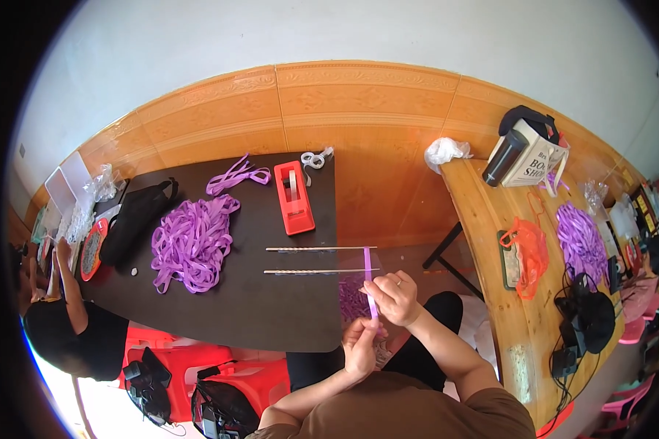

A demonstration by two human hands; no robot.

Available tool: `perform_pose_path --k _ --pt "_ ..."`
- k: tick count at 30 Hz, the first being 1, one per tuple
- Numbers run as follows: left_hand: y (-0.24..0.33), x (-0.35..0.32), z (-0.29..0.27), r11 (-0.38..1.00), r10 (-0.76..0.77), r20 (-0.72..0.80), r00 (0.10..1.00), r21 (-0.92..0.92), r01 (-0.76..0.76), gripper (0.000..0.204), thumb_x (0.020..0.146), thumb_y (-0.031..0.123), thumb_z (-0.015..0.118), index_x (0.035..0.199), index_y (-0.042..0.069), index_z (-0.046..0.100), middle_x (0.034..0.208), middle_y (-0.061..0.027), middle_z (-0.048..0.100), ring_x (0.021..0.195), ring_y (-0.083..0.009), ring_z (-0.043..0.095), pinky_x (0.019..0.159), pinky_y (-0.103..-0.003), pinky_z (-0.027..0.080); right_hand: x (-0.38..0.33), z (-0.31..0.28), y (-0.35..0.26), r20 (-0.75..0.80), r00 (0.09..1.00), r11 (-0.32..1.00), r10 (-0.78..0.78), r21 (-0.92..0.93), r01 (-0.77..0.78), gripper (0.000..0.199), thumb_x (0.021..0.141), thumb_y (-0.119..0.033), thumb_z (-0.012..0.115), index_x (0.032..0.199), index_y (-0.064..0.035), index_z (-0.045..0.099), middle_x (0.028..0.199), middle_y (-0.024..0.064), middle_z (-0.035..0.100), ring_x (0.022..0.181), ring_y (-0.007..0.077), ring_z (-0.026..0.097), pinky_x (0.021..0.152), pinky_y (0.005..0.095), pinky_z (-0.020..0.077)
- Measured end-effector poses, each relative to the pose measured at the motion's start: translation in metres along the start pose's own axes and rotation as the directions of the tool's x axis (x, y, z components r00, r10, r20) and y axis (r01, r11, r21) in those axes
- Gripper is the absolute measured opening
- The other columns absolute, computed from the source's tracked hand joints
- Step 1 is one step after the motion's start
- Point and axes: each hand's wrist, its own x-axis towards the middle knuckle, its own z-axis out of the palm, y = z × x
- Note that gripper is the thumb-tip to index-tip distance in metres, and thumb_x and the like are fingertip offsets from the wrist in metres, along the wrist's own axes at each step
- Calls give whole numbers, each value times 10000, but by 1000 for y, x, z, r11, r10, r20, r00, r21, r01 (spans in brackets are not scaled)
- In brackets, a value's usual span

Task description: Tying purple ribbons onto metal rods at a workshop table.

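Two thin metal rods, an upper one [307,249] and a lower one [307,271], lie side by side on the dark table and jut past its right edge. A purple ribbon [367,257] runs across their free ends and down toward me. My right hand [395,298] is closed on the ribbon just below the lower rod. Lower down, my left hand [360,349] pinches the ribbon's lower part, fingers pressed together. Exactly how the ribbon passes round the rods is too small to tell.
On the dark table [271,314] are a purple ribbon heap [194,241], a red tape dispenser [294,208] and a black bag [139,223]. A wooden table [479,219] at right carries another purple heap [581,241] and an orange plastic bag [529,256]. Another person [77,336] works at left.
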Motion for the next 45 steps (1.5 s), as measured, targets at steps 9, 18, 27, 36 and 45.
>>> perform_pose_path --k 9,18,27,36,45 --pt "-19 38 -14 987 -19 -136 991 154 40 218 942 232 508 898 40 600 772 -21 606 665 -79 538 627 -202 419 44 14 46 382 620 331 685 596 -732 93 791 -1 661 716 19 608 630 6 545 528 62 488 466 209 358" --pt "-9 99 2 981 101 -124 987 175 -79 157 927 177 517 939 39 589 795 -6 589 675 -63 499 627 -196 397 40 46 92 704 332 -188 628 551 -813 241 738 -90 737 576 -75 559 524 -45 485 452 28 379 431 195 258" --pt "-12 134 21 942 333 -168 928 97 -320 196 891 56 542 1079 1 555 973 -58 588 870 -105 558 784 -237 437 26 58 93 790 156 -428 592 473 -770 241 747 -83 720 578 -103 550 532 -38 512 442 28 400 424 189 266" --pt "-22 152 7 822 505 -41 862 328 -466 249 889 47 547 1137 16 557 1218 -89 490 1030 -150 531 876 -281 431 -12 70 77 830 -11 -709 557 469 -526 67 803 -96 634 747 -61 645 702 27 612 583 118 551 525 256 446" --pt "-21 149 -3 876 410 53 911 255 -409 107 871 87 587 925 21 652 1118 -90 571 950 -141 556 829 -261 434 -82 79 58 879 12 -739 476 407 -537 80 858 -112 583 903 -63 628 778 29 617 641 121 576 526 233 448"
